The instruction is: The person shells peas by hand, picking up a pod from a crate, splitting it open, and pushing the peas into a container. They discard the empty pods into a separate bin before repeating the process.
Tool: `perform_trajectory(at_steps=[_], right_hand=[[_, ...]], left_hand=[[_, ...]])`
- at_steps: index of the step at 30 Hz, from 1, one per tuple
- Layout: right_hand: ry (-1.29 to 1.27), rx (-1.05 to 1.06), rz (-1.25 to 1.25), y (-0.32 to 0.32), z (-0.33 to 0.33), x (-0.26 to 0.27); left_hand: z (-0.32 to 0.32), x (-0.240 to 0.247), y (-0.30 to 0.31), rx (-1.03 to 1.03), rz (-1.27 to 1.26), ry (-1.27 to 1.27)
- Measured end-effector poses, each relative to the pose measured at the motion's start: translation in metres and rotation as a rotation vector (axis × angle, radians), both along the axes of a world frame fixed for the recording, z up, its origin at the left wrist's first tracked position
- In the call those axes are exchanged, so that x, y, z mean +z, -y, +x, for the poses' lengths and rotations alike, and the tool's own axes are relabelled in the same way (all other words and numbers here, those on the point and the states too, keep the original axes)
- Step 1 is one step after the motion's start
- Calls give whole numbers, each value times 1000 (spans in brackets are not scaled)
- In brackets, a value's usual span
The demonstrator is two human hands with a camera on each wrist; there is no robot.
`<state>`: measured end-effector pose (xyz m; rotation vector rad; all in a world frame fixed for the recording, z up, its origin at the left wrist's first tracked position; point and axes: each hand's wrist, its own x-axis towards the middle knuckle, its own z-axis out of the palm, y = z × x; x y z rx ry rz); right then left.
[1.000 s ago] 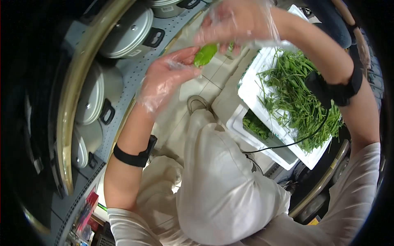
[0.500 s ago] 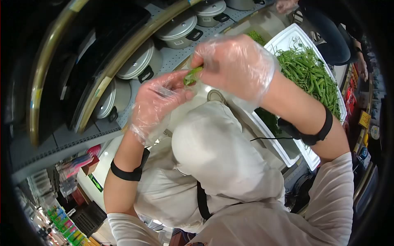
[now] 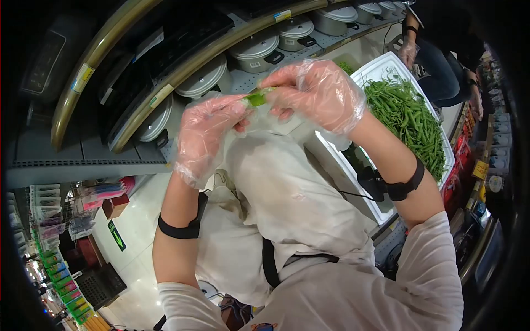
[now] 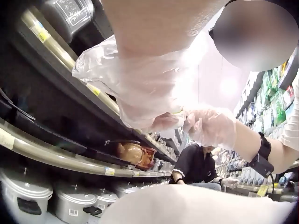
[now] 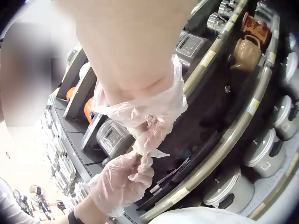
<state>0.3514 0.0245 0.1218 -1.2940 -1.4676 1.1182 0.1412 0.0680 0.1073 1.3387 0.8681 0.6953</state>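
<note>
Both hands wear thin clear plastic gloves and meet in front of my chest. A small green pea pod [image 3: 257, 99] is pinched between them. My left hand [image 3: 208, 129] holds its left end with curled fingertips. My right hand [image 3: 317, 94] pinches its right end from above. In the left wrist view the left hand [image 4: 154, 100] touches the right hand [image 4: 210, 128], and the pod is barely visible. In the right wrist view the right hand [image 5: 149, 116] meets the left hand [image 5: 121, 179] below it.
A white foam box [image 3: 386, 63] heaped with green pea pods [image 3: 411, 118] stands at the right. Shelves with metal pots [image 3: 256, 52] and rice cookers [image 5: 112, 137] run on the left. Another person [image 3: 441, 49] crouches beyond the box.
The head view has tilted up, showing more of the shelves and aisle. Both hands have stayed together on the pod, now held level with both ends pinched.
</note>
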Motion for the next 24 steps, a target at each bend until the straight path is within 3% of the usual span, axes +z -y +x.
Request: perform_trajectory(at_steps=[1,8,11,14,19,24], right_hand=[[-120,-13,-31,1,-2,0],[-67,-45,-19,6,3,-4],[-20,-14,-70,8,4,-13],[-164,-41,-158,11,2,-23],[-299,-187,-276,11,7,-33],[-183,-239,-247,21,24,-37]], left_hand=[[-1,1,2,11,15,8],[0,-3,-3,-45,-13,71],[-1,-14,-6,-67,-157,129],[2,-25,-7,-86,-254,186],[11,-35,-16,-136,-207,189],[32,-48,-19,-209,-133,95]])
